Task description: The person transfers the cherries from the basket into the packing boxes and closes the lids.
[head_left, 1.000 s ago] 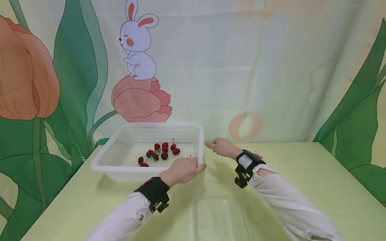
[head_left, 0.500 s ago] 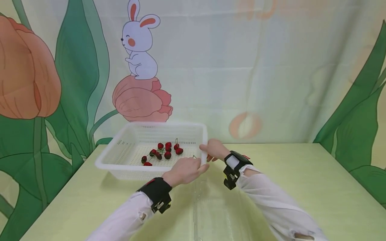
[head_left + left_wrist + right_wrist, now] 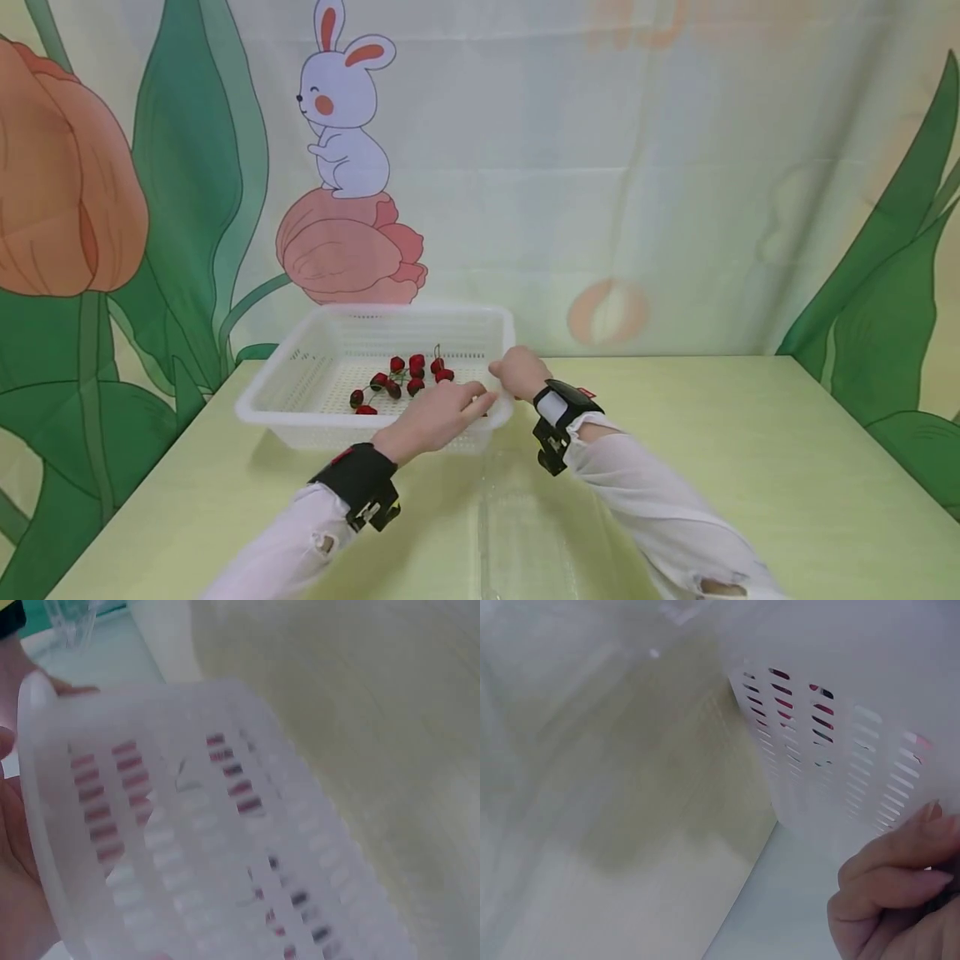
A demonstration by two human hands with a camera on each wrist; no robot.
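A white perforated plastic basket [image 3: 262, 417] stands at the back left of the table. Several dark red cherries [image 3: 393, 389] with stems lie on its floor. My left hand [image 3: 431, 417] lies over the front rim near the right corner, thumb and index finger apart; its other fingertips are hidden. In the left wrist view, the left palm [image 3: 22, 900] shows beside the rim. At the basket's right end, my right hand [image 3: 521, 372] holds the rim, thumb at the top edge. The right wrist view shows its curled fingers [image 3: 889, 862] close outside the slotted wall.
A clear plastic container [image 3: 525, 542], hard to make out, sits at the front middle, below and between the forearms. The pale yellow-green table [image 3: 720, 433] extends to the right. A printed curtain [image 3: 555, 167] hangs right behind the basket.
My right hand has moved left onto the basket's right rim. The basket has shifted slightly right. Most recently, my left hand has slid left along the front rim, its thumb and index finger spreading.
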